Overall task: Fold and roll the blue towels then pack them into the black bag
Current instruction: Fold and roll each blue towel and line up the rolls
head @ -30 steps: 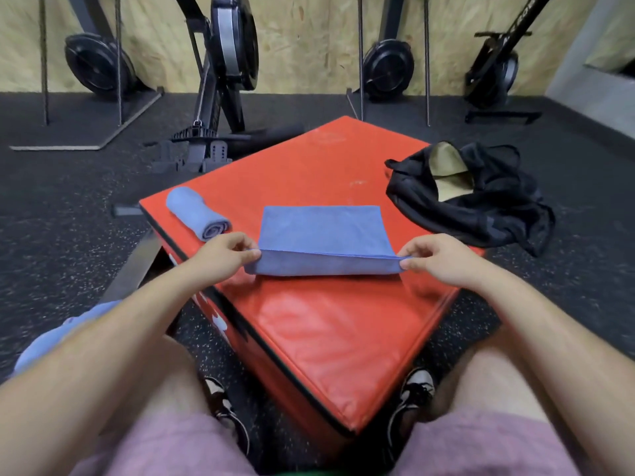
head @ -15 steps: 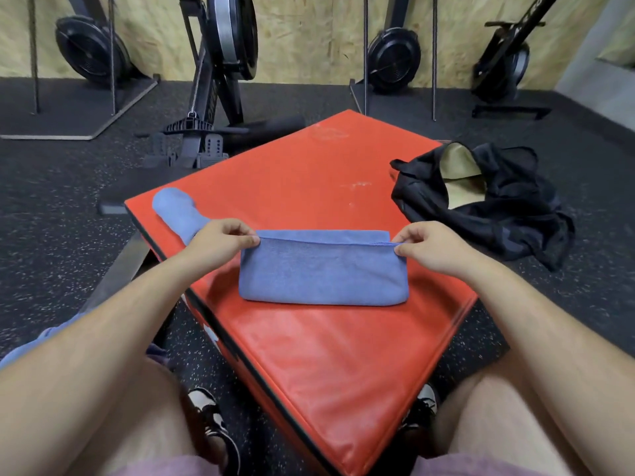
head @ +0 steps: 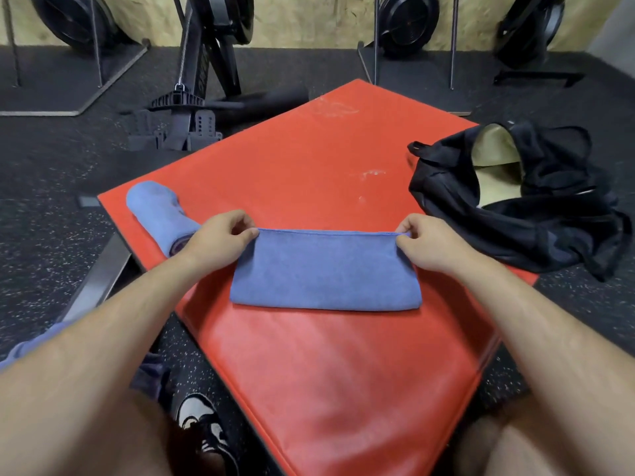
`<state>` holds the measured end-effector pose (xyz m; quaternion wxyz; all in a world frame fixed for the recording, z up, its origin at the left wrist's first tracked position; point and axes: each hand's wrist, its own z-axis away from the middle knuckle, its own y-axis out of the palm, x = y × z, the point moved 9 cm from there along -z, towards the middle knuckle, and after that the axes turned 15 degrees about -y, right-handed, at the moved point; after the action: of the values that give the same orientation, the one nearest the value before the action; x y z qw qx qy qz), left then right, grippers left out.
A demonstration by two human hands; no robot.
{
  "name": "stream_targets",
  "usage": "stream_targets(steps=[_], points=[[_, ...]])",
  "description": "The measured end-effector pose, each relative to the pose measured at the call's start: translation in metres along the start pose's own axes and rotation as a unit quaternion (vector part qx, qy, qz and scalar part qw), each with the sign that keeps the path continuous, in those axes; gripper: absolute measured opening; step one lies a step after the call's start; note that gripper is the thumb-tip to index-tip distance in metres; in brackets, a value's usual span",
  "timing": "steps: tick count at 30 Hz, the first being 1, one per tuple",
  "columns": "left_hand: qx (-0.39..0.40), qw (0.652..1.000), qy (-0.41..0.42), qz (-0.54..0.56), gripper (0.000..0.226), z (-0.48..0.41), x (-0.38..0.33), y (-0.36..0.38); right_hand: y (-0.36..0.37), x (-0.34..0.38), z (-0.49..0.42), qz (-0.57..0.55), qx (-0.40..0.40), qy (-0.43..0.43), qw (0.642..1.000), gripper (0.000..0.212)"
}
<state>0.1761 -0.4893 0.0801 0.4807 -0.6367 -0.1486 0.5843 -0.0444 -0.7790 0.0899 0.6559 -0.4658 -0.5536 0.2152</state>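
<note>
A blue towel (head: pixel 324 273), folded into a long flat strip, lies across the middle of the red padded box (head: pixel 309 166). My left hand (head: pixel 220 235) pinches its far left corner. My right hand (head: pixel 426 238) pinches its far right corner. A second blue towel (head: pixel 156 211), rolled up, lies at the box's left corner, partly behind my left hand. The black bag (head: pixel 522 221) sits open on the box's right corner, its tan lining showing.
Rowing machines (head: pixel 206 63) and metal stands line the wooden back wall on the dark rubber floor. More blue cloth (head: pixel 31 341) lies under my left forearm. My knees and shoes are at the box's near edge.
Both hands carried the towel's near edge over to the far edge, folding it in half into a narrower strip. Since half a second ago the hands and towel have barely moved.
</note>
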Motion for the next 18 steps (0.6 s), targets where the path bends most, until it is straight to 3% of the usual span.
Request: stream_targets(steps=[4, 13, 16, 18], points=[[-0.039, 0.998, 0.02, -0.04, 0.009, -0.002, -0.012, 0.0, 0.0, -0.006, -0.007, 0.008, 0.0, 0.011, 1.0, 0.006], [-0.089, 0.992, -0.065, -0.06, 0.021, -0.017, -0.002, 0.007, 0.016, -0.01, -0.012, 0.12, 0.0, 0.042, 0.992, 0.014], [-0.201, 0.969, 0.002, -0.147, 0.032, 0.004, -0.027, 0.002, 0.008, 0.025, -0.008, 0.287, -0.08, 0.008, 0.954, 0.026], [-0.196, 0.962, 0.1, -0.161, 0.031, 0.027, -0.059, 0.023, 0.023, 0.068, -0.005, 0.298, -0.107, -0.079, 0.945, 0.033]])
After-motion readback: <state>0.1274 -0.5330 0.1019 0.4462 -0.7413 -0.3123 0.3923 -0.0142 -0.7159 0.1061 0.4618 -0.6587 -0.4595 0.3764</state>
